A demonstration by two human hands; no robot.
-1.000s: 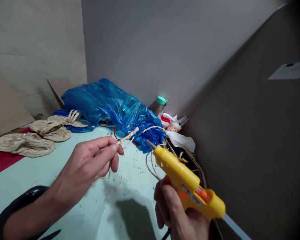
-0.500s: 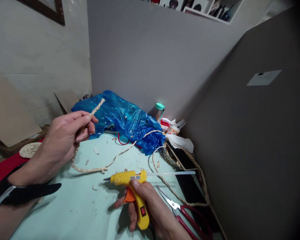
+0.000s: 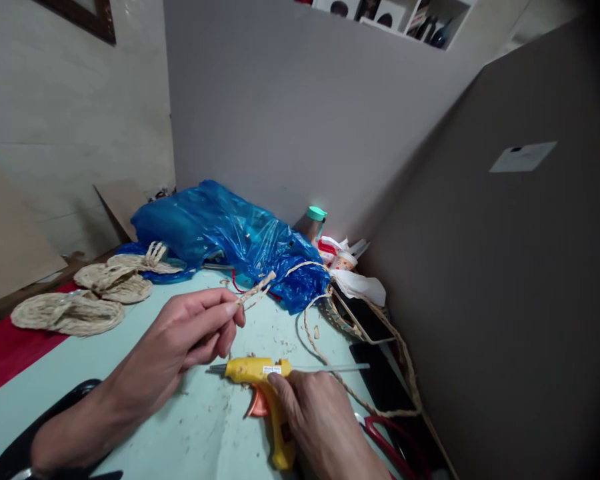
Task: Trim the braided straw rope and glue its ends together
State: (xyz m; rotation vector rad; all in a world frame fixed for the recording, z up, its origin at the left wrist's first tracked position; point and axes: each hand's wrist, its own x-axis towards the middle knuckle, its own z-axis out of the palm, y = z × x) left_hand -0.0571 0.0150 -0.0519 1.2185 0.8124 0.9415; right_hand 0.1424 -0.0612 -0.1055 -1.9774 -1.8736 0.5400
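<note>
Grey panels (image 3: 290, 127) stand behind the desk (image 3: 180, 427) and along its 3 o'clock side in the head view, with a shelf (image 3: 407, 20) at the top and a pale wall (image 3: 75, 107) towards 10 o'clock. Bits of straw are scattered over the pale green desk top.

Taking the yellow glue gun (image 3: 257, 370) as the centre of the dial, its nozzle points to 9 o'clock and its clear glue stick (image 3: 330, 367) sticks out to 3. I have my right hand (image 3: 325, 410) at its back, on the 4 o'clock side, with the thumb against the body; the fingers are hidden, so I cannot tell how tightly that grip is closed. The orange trigger (image 3: 259, 403) is uncovered.

At 10 o'clock from the gun, my left hand (image 3: 197, 330) pinches a braided straw cord (image 3: 255, 289) between thumb and fingers, its short end poking out towards 1 o'clock, apart from the nozzle. Looser cord (image 3: 307, 327) curves round from 1 to 4 o'clock; I cannot tell whether it joins the piece I hold.

A blue plastic bag (image 3: 205, 220) lies between 11 and 12 o'clock, woven straw sandals (image 3: 70, 313) sit at 10, partly over a red cloth (image 3: 25, 360), a green-lidded bottle (image 3: 316, 227) and a paper cup (image 3: 344, 261) stand at 1, and red-handled scissors (image 3: 387, 443) lie at 4.
</note>
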